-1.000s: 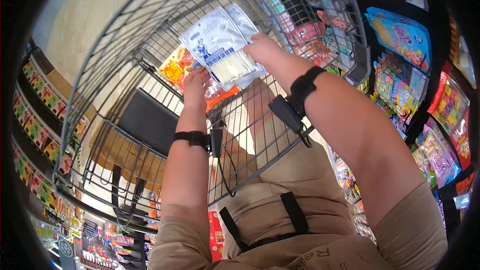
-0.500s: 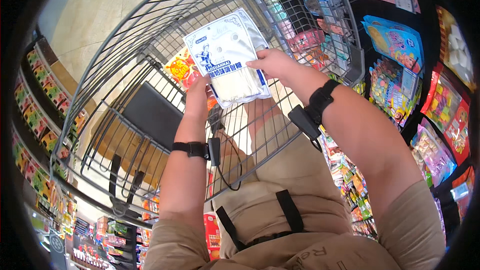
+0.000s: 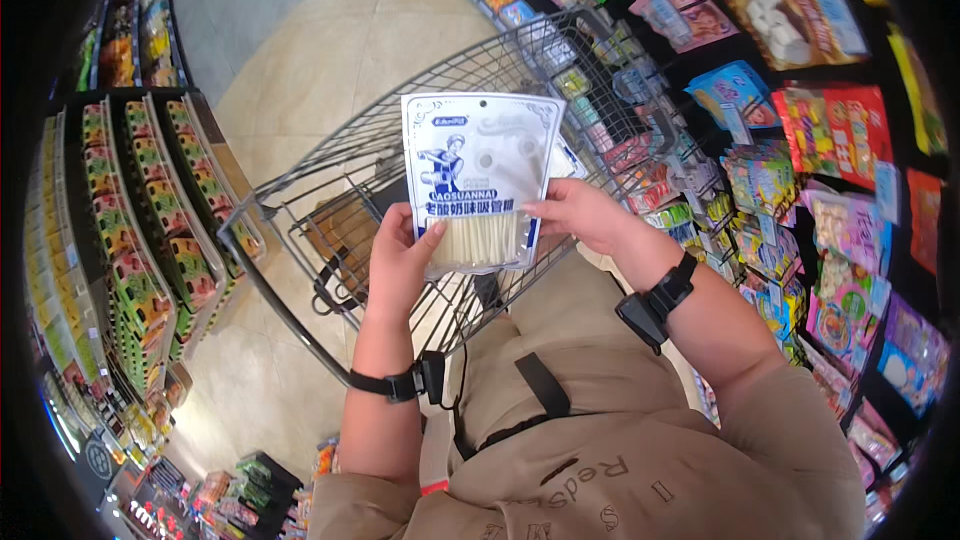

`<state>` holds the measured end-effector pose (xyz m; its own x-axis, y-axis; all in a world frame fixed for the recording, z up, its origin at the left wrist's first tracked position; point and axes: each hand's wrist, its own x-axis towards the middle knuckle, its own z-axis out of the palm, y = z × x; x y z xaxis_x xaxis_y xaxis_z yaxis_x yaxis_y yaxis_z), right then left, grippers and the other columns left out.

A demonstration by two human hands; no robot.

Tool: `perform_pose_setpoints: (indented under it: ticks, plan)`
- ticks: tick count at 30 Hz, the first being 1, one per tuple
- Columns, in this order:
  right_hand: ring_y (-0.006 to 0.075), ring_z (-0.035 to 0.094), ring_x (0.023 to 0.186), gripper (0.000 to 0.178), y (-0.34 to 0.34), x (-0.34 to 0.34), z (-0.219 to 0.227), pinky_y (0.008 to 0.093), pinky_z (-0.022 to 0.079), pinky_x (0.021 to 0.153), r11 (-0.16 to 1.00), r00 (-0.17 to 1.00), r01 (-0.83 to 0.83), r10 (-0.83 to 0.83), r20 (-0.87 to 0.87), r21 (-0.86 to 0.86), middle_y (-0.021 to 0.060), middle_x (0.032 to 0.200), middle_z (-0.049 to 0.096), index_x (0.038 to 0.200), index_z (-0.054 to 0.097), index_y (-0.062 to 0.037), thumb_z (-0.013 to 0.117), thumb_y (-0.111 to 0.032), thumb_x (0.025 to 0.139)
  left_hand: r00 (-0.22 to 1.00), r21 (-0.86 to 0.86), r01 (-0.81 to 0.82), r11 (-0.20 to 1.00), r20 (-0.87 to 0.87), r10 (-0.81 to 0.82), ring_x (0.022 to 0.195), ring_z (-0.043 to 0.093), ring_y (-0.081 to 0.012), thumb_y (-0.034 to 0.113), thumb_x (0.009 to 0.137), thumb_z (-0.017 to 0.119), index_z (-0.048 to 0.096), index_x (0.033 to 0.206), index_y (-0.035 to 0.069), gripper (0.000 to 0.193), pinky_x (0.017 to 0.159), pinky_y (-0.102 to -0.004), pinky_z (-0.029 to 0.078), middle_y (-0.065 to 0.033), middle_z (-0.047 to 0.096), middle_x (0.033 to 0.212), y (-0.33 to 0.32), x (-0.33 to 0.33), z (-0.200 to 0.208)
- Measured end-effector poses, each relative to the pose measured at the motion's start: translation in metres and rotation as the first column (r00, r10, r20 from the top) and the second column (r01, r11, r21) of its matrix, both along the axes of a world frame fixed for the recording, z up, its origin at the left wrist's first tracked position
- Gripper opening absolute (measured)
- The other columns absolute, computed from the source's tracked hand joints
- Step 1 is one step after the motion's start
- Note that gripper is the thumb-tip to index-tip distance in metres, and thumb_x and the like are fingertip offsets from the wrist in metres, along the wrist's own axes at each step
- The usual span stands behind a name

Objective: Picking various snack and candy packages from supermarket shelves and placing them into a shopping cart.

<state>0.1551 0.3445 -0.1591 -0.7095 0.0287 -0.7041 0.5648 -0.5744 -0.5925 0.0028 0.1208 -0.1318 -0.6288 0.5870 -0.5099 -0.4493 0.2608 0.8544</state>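
Note:
A white and blue candy bag (image 3: 482,180) is upright in front of me, above the shopping cart (image 3: 340,145). Pale, thin candy sticks show through the clear window in its lower part. My left hand (image 3: 402,262) pinches its lower left side, thumb on the front. My right hand (image 3: 592,216) grips the right edge with the thumb across the front; its other fingers are hidden behind the bag. Just above that hand a white and blue corner of another package (image 3: 567,162) peeks out; whether I hold it too is unclear.
Shelves of hanging candy bags (image 3: 835,130) run close along my right. On the left stand display racks (image 3: 125,220) of packaged goods. The cart's metal handle bar (image 3: 290,315) curves past my left forearm, and pale floor tiles (image 3: 310,60) extend ahead.
The candy bag has come lower and nearer, and it now faces me more squarely. My view has shifted, so the cart appears smaller and more shelf shows. Both hands keep their grip.

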Motion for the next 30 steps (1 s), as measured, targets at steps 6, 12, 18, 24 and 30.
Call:
perform_pose_setpoints:
  ticks: [6, 12, 18, 24, 30]
  plan:
    - [0.0140, 0.064, 0.088, 0.026, -0.040, 0.031, 0.095, 0.0287, 0.051, 0.080, 0.993, 0.985, 0.042, -0.023, -0.170, 0.111, 0.0055, 0.103, 0.069, 0.114, 0.066, -0.0004, 0.065, -0.016, 0.094, 0.974, 0.112, 0.143, 0.983, -0.194, -0.119, 0.096, 0.061, -0.0102, -0.001, 0.090, 0.067, 0.052, 0.109, -0.001, 0.024, 0.084, -0.0241, 0.047, -0.0077, 0.067, 0.104, -0.038, 0.022, 0.110]
    - [0.0122, 0.064, 0.085, 0.024, -0.086, 0.082, 0.170, 0.0273, 0.051, 0.075, 0.939, 0.951, 0.148, -0.049, -0.306, 0.311, 0.0045, 0.101, 0.069, 0.112, 0.067, 0.0002, 0.067, -0.014, 0.093, 0.947, 0.242, 0.235, 0.942, -0.276, -0.165, 0.096, 0.061, -0.0100, -0.002, 0.089, 0.068, 0.052, 0.110, -0.002, 0.026, 0.085, -0.0235, 0.046, -0.0075, 0.067, 0.105, -0.077, 0.052, 0.166]
    - [0.0087, 0.062, 0.087, 0.026, -0.141, 0.146, 0.228, 0.0261, 0.050, 0.077, 0.834, 0.831, 0.462, -0.288, -0.476, 0.303, 0.0021, 0.102, 0.069, 0.113, 0.067, -0.0001, 0.067, -0.017, 0.093, 0.929, 0.388, 0.323, 0.863, -0.301, -0.213, 0.098, 0.064, -0.0134, -0.007, 0.086, 0.067, 0.048, 0.118, -0.002, 0.037, 0.087, -0.0285, 0.050, -0.0111, 0.067, 0.106, -0.093, 0.096, 0.224]
    - [0.0114, 0.065, 0.094, 0.031, -0.162, 0.208, 0.281, 0.0281, 0.053, 0.084, 0.688, 0.656, 0.705, -0.540, -0.528, 0.173, 0.0045, 0.107, 0.068, 0.118, 0.064, 0.0004, 0.064, -0.020, 0.095, 0.901, 0.445, 0.420, 0.791, -0.308, -0.305, 0.105, 0.063, -0.0167, -0.006, 0.089, 0.062, 0.042, 0.127, -0.004, 0.044, 0.092, -0.0280, 0.048, -0.0152, 0.065, 0.113, -0.060, 0.136, 0.266]
    - [0.0119, 0.065, 0.095, 0.035, -0.176, 0.275, 0.315, 0.0278, 0.053, 0.084, 0.596, 0.542, 0.796, -0.619, -0.569, 0.110, 0.0059, 0.110, 0.068, 0.124, 0.061, 0.0013, 0.063, -0.019, 0.095, 0.863, 0.510, 0.505, 0.696, -0.308, -0.400, 0.102, 0.064, -0.0173, -0.003, 0.089, 0.062, 0.041, 0.131, -0.003, 0.047, 0.090, -0.0295, 0.050, -0.0163, 0.066, 0.113, -0.031, 0.180, 0.287]
